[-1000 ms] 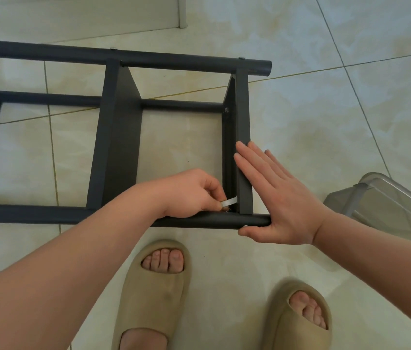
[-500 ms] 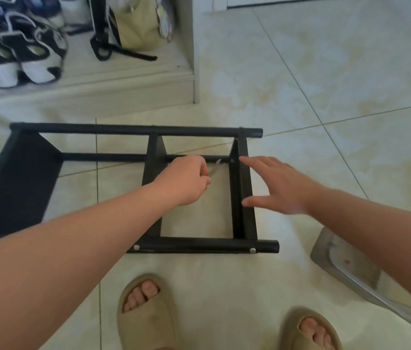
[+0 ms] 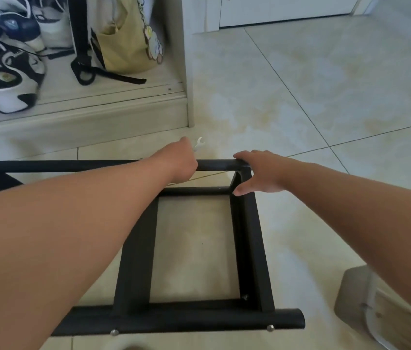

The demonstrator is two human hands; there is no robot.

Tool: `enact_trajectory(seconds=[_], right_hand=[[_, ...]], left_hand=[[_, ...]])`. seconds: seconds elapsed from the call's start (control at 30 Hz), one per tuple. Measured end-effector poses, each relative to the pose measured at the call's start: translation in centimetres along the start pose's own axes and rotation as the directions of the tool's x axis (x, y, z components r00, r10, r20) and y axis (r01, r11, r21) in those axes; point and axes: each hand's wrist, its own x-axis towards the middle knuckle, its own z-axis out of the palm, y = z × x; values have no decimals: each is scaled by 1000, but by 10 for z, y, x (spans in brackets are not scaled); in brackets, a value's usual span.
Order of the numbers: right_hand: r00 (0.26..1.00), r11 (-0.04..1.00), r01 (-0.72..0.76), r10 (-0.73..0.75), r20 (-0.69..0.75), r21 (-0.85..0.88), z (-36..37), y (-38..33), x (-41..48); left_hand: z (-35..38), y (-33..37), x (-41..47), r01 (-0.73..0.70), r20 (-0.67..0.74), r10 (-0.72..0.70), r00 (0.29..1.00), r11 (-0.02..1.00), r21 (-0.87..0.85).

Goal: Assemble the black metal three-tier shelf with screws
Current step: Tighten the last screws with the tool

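Note:
The black metal shelf frame (image 3: 247,248) lies on its side on the tiled floor, with silver screw heads (image 3: 270,327) showing on the near tube. My left hand (image 3: 179,162) reaches over the far tube and grips a small white wrench (image 3: 199,144), whose open jaw sticks out past the fingers. My right hand (image 3: 257,173) rests on the far right corner of the frame, fingers over the far tube and thumb against the shelf panel.
A low cabinet ledge (image 3: 78,114) at the back left holds several sneakers (image 3: 7,79) and a yellow bag (image 3: 126,39). A clear plastic container (image 3: 381,309) lies on the floor at the lower right. A white door (image 3: 287,8) closes the back.
Both hands have moved from the near end of the frame to its far tube. The left hand still carries the wrench. The view has tilted up toward the cabinet.

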Motion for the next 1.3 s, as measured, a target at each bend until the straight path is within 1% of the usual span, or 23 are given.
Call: enact_trajectory(seconds=[0.1,0.17,0.27,0.37,0.5,0.6,0.77,0.9,1.03,1.13,1.3], right_hand=[[1000,1000,4,-5,3,15,-2,1,6],[1000,1000,7,-7,-20,31,-4,-1,3],[997,999,18,-15,-72,40,-8,-7,-14],[988,999,38,-34,-153,22,-15,-18,-45],[955,997,61,-73,-286,-51,-18,-34,-104],[930,996,73,-84,-357,-45,-11,-44,-153],[925,997,70,-69,-373,-10,18,-57,-239],[912,999,33,-34,-409,-8,54,-66,-300],[902,1000,-17,6,-431,-21,94,-79,-352],[912,999,-46,34,-410,-18,122,-90,-383],[946,993,-115,106,-307,-10,151,-105,-414]], left_hand=[[0,-4,14,-15,92,14,996,1000,4],[0,-9,12,-23,103,28,994,998,-55],[-6,-12,-6,-43,45,50,998,988,-147],[-22,-6,-43,-76,-23,74,997,992,-99],[-44,7,-106,-120,-114,114,987,992,-50],[-50,13,-154,-139,-132,132,982,989,-48],[-32,22,-230,-138,-142,136,980,990,-7],[-1,25,-288,-155,-159,152,976,988,-6],[30,21,-345,-138,-167,133,977,990,-19],[54,16,-380,-138,-162,130,978,990,-38],[87,10,-419,-134,-142,124,982,988,-70]])
